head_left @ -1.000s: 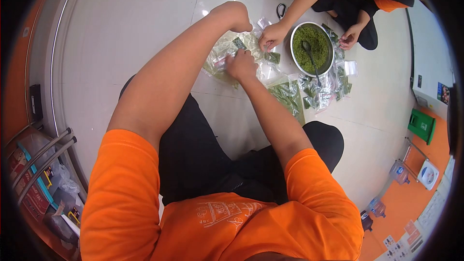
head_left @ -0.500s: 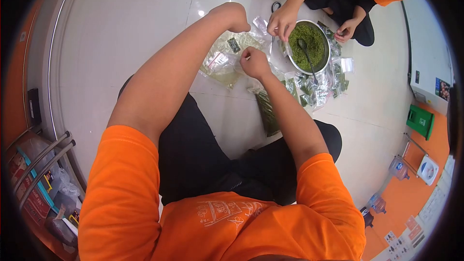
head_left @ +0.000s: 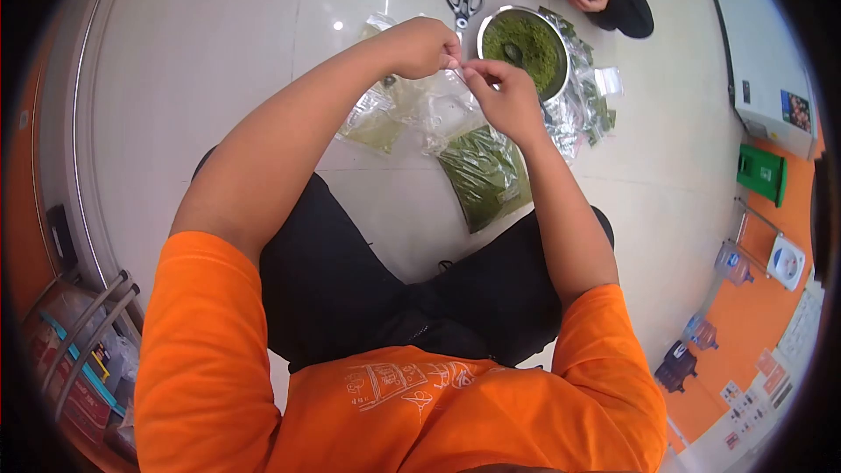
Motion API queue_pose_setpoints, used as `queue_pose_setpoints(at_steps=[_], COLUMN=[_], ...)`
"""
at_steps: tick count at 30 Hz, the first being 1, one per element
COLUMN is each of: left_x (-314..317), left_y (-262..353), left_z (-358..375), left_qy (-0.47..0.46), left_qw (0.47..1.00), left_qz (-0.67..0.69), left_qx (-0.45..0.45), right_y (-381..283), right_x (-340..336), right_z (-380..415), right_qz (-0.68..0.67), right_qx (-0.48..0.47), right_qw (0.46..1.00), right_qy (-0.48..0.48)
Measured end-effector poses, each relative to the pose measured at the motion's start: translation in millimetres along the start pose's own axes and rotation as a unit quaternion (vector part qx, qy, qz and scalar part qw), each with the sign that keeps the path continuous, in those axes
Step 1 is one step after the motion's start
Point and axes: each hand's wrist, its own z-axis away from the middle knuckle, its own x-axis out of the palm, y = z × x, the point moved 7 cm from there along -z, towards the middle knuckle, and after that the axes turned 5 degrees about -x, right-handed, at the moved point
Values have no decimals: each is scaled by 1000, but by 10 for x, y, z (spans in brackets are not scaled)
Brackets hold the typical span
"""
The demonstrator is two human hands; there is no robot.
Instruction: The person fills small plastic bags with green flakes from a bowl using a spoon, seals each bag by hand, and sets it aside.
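Pinching perhaps plastic (head_left: 458,74), both hands (head_left: 425,48) (head_left: 508,103)

Just beyond the right hand (head_left: 506,98), the bowl (head_left: 480,42) is silver and its contents (head_left: 536,45) mottled green. The scissors (head_left: 462,24) beyond both hands are grey and black. Behind the hands, the shirt (head_left: 491,412) is orange with white line drawings, the trousers (head_left: 324,271) black.
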Motion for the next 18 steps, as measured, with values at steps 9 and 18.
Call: queue_pose_setpoints(at_steps=[9, 18], left_x=[146, 559], left_y=[418, 385], left_z=[-108, -243], left_qy=[104, 31], left_qw=[994, 965], left_qz=[9, 211], left_qx=[39, -155], right_y=[120, 549], right_x=[-254, -388], right_z=[154, 256], right_qz=[50, -55], right_qx=[37, 92], right_qw=[998, 988], right_qy=[27, 110])
